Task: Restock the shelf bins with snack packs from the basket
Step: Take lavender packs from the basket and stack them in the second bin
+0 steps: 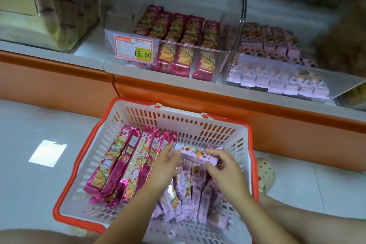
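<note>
**Lilac pack** [198, 157]: held crosswise just above a loose heap of like packs [198, 196], in the right half of the basket [178, 123] on the floor.

**Grip:** The left hand [165, 164] pinches the pack's left end. The right hand [223, 172] has its fingers curled over the right end.

**Handling:** Judged light, soft-wrapped and slick, with contents likely to crush. A hold at both ends or across the flat middle should serve, without squeezing.

**Surroundings:**
- Magenta packs [122, 162] stand on edge in the basket's left half, just beside the left hand.
- The right-hand clear bin [336, 83] is the likely destination, as it already holds rows of lilac packs. Its raised front wall must be cleared on the way in.
- The left-hand bin [198, 46] holds magenta packs and carries a price tag [133, 49].
- A shoe [266, 174] sits just beside the basket's right rim.
</note>
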